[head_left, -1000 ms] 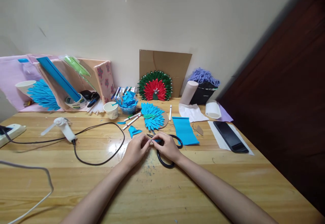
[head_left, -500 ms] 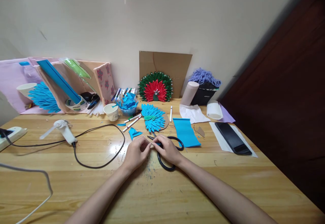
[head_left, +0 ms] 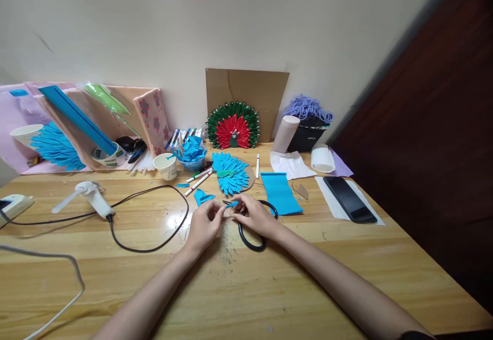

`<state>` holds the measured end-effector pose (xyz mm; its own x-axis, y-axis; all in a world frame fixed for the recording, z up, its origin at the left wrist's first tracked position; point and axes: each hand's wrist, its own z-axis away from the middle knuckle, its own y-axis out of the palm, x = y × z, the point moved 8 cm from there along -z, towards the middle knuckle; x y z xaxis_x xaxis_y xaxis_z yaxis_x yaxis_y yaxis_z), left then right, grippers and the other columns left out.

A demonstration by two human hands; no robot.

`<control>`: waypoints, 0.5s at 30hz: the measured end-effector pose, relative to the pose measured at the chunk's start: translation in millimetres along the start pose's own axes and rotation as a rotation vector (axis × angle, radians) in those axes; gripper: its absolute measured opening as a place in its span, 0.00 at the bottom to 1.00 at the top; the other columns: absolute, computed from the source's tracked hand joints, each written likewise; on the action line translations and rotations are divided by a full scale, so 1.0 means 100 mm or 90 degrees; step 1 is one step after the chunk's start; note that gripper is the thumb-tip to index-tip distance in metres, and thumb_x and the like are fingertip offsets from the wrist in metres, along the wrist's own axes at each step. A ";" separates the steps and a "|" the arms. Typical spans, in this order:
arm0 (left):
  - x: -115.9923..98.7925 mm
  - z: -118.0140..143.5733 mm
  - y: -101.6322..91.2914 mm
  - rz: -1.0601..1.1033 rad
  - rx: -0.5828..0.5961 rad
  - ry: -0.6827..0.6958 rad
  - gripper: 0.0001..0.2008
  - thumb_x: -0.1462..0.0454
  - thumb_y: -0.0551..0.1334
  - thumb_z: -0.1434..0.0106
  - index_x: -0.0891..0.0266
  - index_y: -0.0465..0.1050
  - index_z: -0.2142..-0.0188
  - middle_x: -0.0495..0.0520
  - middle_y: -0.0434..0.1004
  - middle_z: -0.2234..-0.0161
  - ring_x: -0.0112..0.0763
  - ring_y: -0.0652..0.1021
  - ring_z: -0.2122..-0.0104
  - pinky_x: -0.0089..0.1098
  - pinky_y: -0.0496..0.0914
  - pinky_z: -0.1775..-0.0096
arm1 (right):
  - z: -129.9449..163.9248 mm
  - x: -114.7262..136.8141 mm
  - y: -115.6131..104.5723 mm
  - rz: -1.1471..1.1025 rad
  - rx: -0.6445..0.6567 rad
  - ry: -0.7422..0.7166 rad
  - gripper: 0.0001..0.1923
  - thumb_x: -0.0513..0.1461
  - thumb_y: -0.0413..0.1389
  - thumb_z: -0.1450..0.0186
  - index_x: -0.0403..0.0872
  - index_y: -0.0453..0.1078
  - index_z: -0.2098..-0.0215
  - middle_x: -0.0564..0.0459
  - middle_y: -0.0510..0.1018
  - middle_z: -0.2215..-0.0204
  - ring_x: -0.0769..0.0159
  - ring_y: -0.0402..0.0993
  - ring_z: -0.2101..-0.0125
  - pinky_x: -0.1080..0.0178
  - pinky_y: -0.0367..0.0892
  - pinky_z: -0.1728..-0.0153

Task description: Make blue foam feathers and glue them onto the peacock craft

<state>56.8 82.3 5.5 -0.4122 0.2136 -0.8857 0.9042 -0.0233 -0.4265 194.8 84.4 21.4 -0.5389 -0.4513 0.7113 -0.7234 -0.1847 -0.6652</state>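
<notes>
Two hands meet at the centre of the bench (head_left: 346, 278), fingertips drawn together on one small blue paper strip (head_left: 232, 204). The left hand (head_left: 205, 223) pinches the strip's near end between thumb and forefinger, the remaining fingers curled loosely; the right hand (head_left: 254, 214) closes its fingertips on the other end. Both grips are nearly shut, with only the strip between the pads. Held just above the wood and close to the body, the strip appears placed so both thumbs can shape it; whether it is being folded or rolled cannot be told.

Under the right hand lie black-handled scissors (head_left: 250, 240), one loop showing below the palm, apparently kept within reach for cutting. Just beyond the fingers sits a blue paper peacock fan (head_left: 230, 171) on a brown disc, built of pieces like the one held. To its right lies a flat blue paper sheet (head_left: 280, 193), seemingly the stock; to its left a folded blue scrap (head_left: 202, 196) and two white markers (head_left: 198, 180). Farther back a bowl of blue cuttings (head_left: 191, 154) and a paper cup (head_left: 166, 166) stand near each other. A finished red-and-green fan (head_left: 232, 129) leans on cardboard (head_left: 250, 91) at the wall. A dark phone (head_left: 349, 199) rests well apart at right, a small white fan (head_left: 90, 197) with black cable at left.
</notes>
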 end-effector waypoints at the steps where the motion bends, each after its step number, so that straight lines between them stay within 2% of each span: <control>1: 0.02 -0.01 -0.02 0.011 -0.016 -0.019 0.11 0.57 0.57 0.41 0.63 0.67 0.74 0.51 0.72 0.77 0.30 0.73 0.76 0.28 0.66 0.71 | 0.02 -0.01 -0.04 0.037 0.026 0.016 0.14 0.37 0.56 0.44 0.46 0.62 0.60 0.51 0.70 0.64 0.65 0.66 0.64 0.64 0.62 0.63; 4: 0.09 -0.02 -0.06 0.064 -0.041 -0.073 0.12 0.56 0.58 0.42 0.62 0.65 0.74 0.49 0.70 0.78 0.30 0.72 0.77 0.28 0.66 0.73 | 0.11 -0.07 -0.17 0.175 0.120 0.088 0.14 0.37 0.58 0.49 0.45 0.62 0.66 0.50 0.67 0.65 0.63 0.64 0.65 0.64 0.60 0.66; 7: 0.12 -0.03 -0.06 0.132 -0.043 -0.085 0.12 0.55 0.57 0.42 0.62 0.64 0.73 0.47 0.67 0.79 0.28 0.71 0.78 0.28 0.64 0.73 | 0.23 -0.18 -0.24 0.264 0.211 0.188 0.12 0.37 0.57 0.52 0.44 0.62 0.69 0.50 0.67 0.69 0.63 0.63 0.69 0.66 0.57 0.72; 11: 0.14 -0.04 -0.06 0.208 -0.048 -0.073 0.12 0.56 0.55 0.41 0.61 0.61 0.75 0.45 0.62 0.80 0.25 0.67 0.79 0.26 0.62 0.75 | 0.36 -0.34 -0.38 0.334 0.253 0.283 0.10 0.35 0.56 0.52 0.44 0.64 0.71 0.48 0.70 0.71 0.63 0.65 0.72 0.66 0.52 0.77; 15: 0.14 -0.04 -0.03 0.273 -0.028 -0.073 0.12 0.56 0.54 0.39 0.61 0.59 0.75 0.44 0.59 0.80 0.24 0.65 0.81 0.26 0.61 0.77 | 0.45 -0.55 -0.63 0.402 0.279 0.373 0.08 0.31 0.58 0.55 0.44 0.66 0.76 0.48 0.72 0.74 0.61 0.69 0.73 0.66 0.52 0.79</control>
<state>49.0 89.6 -5.3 -0.0072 0.0841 -0.9964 0.9990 -0.0442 -0.0109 289.2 81.3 14.3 -0.9890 -0.0933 0.1148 -0.0655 -0.4198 -0.9053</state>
